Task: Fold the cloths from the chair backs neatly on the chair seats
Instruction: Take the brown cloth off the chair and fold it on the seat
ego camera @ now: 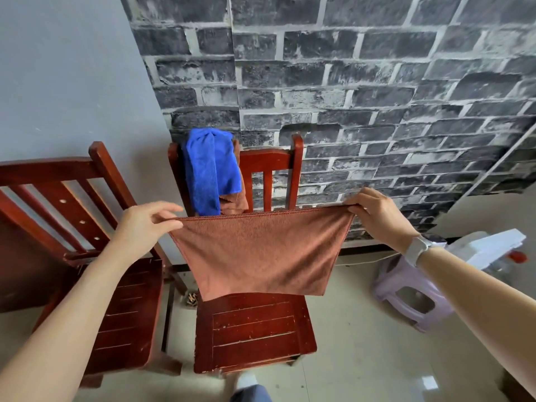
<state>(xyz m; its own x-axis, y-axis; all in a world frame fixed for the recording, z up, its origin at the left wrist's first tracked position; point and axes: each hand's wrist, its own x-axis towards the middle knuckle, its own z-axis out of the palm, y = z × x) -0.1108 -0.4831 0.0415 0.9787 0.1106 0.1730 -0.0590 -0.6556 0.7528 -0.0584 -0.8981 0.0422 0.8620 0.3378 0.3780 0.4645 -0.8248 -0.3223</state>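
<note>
A brown cloth [258,253] hangs stretched in the air above the seat [255,332] of the middle red wooden chair. My left hand [145,221] pinches its upper left corner and my right hand [377,216] pinches its upper right corner. The cloth's lower edge reaches the back of the seat. A blue cloth [208,169] is draped over the left part of that chair's back [272,159], with another brown cloth [235,201] showing beneath it.
A second red wooden chair [72,198] stands to the left, close beside the first. A pale purple plastic stool [412,294] and white items [490,245] sit on the tiled floor at the right. A brick-pattern wall is right behind the chairs.
</note>
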